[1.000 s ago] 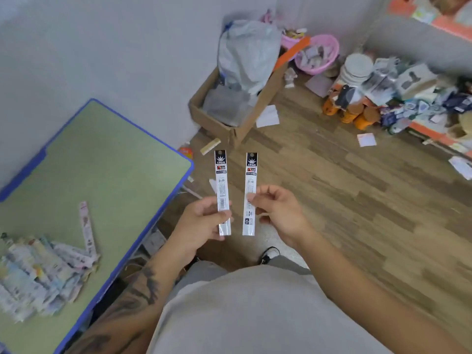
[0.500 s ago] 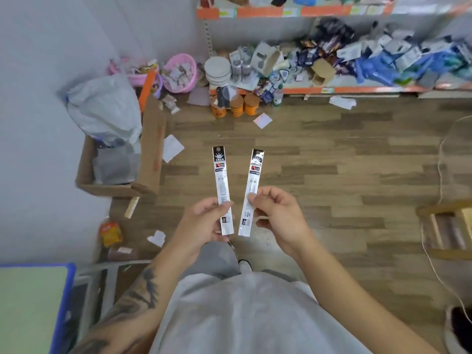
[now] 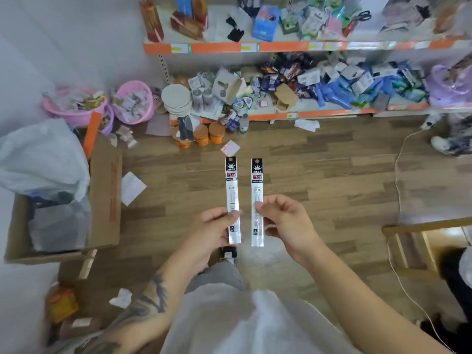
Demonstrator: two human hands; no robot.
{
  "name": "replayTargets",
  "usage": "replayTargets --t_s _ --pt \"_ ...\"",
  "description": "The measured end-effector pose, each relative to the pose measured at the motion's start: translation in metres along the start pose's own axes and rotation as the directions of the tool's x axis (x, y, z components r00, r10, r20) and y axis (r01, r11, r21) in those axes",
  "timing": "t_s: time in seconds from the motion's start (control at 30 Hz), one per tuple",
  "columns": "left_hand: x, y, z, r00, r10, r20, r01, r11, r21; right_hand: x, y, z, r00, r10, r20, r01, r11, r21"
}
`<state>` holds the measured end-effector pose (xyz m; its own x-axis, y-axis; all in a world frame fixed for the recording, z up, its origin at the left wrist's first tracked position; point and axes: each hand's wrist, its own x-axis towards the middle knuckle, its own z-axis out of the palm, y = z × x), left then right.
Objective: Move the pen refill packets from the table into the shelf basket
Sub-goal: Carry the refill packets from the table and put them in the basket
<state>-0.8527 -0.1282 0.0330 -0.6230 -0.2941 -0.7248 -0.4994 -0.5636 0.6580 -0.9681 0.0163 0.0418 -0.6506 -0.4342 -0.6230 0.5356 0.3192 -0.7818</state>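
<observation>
Wood-plank floor (image 3: 332,175), cluttered orange-edged shelves (image 3: 281,46)

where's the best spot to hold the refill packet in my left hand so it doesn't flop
Judging by its shape, keep pinching the left packet across its flat faces, thumb in front, fingers behind, coming from the left edge. The left hand holds it low, so the long thin strip stands unsupported; a pinch nearer the middle would likely steady it.
</observation>
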Motion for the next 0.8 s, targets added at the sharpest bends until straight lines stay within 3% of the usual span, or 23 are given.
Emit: replayTargets --t_s 0.23,0.57,0.8 --pt "0.075 0.070 0.017 0.999 0.016 0.036 -0.016 1.000 0.010 0.072 -0.079 -0.002 1.000 -0.017 -0.009 0.017 1.000 -0.016" --pt "0.148 0.155 0.038 0.999 -0.028 0.023 0.027 1.000 0.008 0.161 -0.136 -0.011 1.000 0.003 -0.013 -0.003 0.999 0.035" --pt "0.205 0.249 0.069 0.988 0.152 -0.033 -0.152 0.988 0.005 0.237 -0.228 -0.022 0.988 -0.147 0.047 0.147 0.989 0.009"
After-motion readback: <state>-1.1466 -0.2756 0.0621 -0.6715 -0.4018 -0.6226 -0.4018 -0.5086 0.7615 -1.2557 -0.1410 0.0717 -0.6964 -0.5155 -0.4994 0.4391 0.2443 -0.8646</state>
